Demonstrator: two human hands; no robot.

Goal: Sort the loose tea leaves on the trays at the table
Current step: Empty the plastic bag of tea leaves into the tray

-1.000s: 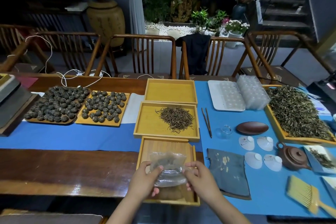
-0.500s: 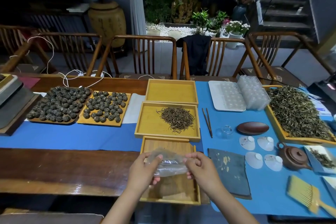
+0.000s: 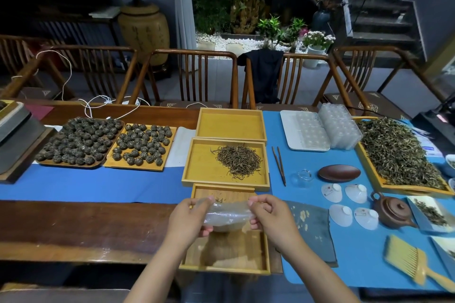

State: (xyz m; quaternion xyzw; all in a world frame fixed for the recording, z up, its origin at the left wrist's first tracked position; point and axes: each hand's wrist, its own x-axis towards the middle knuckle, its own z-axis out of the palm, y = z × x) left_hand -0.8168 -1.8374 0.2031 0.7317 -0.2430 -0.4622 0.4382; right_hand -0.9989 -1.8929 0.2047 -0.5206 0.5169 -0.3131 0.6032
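Clear plastic bag (image 3: 227, 214) x1, pinched by left hand (image 3: 188, 220) & right hand (image 3: 272, 216); 3 bamboo trays (image 3: 261, 248).

brush (image 3: 416, 262) blurred, handle cut off

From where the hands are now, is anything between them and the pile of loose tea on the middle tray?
Only the clear plastic bag, which both the left hand and right hand pinch over the near tray. Beyond it, nothing visible blocks the tea pile on the middle tray.
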